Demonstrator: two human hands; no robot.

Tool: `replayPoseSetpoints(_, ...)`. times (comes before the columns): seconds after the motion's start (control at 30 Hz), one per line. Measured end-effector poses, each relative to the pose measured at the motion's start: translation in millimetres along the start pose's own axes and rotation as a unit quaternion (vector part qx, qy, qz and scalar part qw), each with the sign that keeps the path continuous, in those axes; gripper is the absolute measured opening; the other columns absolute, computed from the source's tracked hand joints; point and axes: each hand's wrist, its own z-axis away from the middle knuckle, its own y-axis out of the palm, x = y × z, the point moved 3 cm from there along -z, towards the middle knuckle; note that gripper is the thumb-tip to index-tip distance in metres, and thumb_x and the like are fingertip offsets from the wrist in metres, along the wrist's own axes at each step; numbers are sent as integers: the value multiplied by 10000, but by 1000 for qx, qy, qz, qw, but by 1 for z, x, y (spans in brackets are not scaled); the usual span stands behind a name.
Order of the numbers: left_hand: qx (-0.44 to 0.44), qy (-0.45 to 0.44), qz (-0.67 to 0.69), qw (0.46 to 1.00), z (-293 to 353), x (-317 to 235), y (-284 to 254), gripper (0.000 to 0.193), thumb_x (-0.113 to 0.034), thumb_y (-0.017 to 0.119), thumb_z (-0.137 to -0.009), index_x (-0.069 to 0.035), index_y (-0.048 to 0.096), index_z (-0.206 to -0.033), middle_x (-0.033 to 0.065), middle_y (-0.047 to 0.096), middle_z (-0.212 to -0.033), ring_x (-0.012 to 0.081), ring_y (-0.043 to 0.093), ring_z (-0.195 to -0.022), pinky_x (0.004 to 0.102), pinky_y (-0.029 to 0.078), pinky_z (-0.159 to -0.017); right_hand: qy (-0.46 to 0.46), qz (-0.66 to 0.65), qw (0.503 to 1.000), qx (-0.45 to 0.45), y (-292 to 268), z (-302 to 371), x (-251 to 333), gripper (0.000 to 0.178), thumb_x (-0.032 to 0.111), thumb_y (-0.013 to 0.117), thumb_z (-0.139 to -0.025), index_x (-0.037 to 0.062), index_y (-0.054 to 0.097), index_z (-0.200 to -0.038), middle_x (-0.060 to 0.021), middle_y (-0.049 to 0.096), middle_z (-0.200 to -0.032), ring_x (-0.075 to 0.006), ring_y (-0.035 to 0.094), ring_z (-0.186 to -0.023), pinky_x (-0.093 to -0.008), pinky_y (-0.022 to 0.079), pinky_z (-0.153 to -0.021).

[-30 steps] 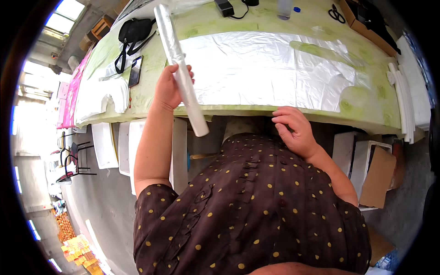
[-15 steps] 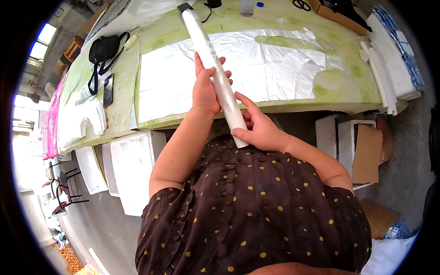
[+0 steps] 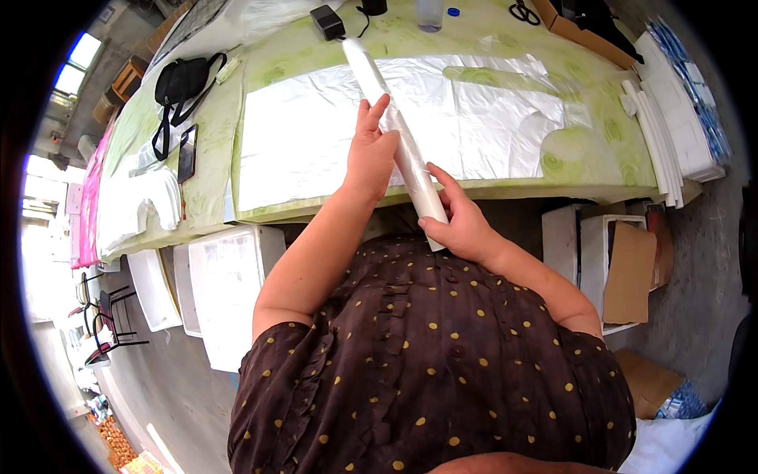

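Gripping the near end of a shiny plastic roll [image 3: 410, 162]: right hand [image 3: 467, 231], thumb on top, fingers along its right side. A second ago that hand was off it and empty; two hands now attend the roll instead of one. Roll slants up and leftward, above the tabletop [image 3: 598, 158] edge. Left hand [image 3: 371, 164] beside its middle, fingers straighter than half a second ago, thumb touching; cannot tell how firmly it holds. Beyond both hands, white plastic sheet [image 3: 300, 134] spread flat. Left of left hand, phone [image 3: 187, 154] and black bag [image 3: 178, 81]. Farthest, past the roll's tip, black adapter [image 3: 327, 22].
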Motion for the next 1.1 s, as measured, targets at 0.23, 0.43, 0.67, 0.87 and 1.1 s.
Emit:
replayPoseSetpoints(0.23, 2, 61, -317, 946, -13, 23, 2, 628, -59, 582, -875, -87, 499, -1496, 187, 132, -1690, 340, 349, -1477, 402, 361, -1149, -75, 198, 977, -29, -6, -1, -7, 905, 202, 680, -811, 144, 254, -1607, -262, 608, -1282, -402, 627, -1143, -413, 491, -997)
replayPoseSetpoints(0.43, 63, 140, -496, 854, -65, 23, -12, 563, -289, 655, -919, -109, 560, -1444, 258, 432, -1530, 386, 438, -1408, 451, 312, -1189, -50, 279, 959, -9, -17, 5, 0, 854, 248, 655, -816, 203, 304, -1593, -277, 599, -1255, -437, 616, -1112, -446, 499, -981)
replayPoseSetpoints(0.67, -88, -26, -283, 955, -134, -19, -74, 613, -118, 610, -934, -192, 476, -1527, 11, 605, -875, 114, 541, -720, 270, 461, -625, -5, 322, 947, 6, -35, 26, -2, 845, 253, 650, -817, 213, 312, -1591, -247, 615, -1136, -421, 628, -1011, -461, 509, -916)
replayPoseSetpoints(0.87, 71, -198, -288, 934, -162, -20, -79, 533, -137, 634, -943, -100, 520, -1462, -5, 501, -663, 107, 419, -497, 264, 340, -459, -41, 267, 963, 2, -47, 32, -1, 836, 234, 652, -804, 196, 346, -1581, -260, 605, -1287, -424, 619, -1121, -439, 495, -995)
replayPoseSetpoints(1.1, 67, -221, -348, 909, -186, -11, -86, 144, -218, 630, -948, -81, 658, -981, -19, 462, -655, 98, 371, -531, 267, 284, -456, 32, 242, 970, 10, -49, 30, 14, 883, 208, 656, -800, 179, 283, -1600, -287, 597, -1325, -429, 614, -1171, -428, 482, -1025)
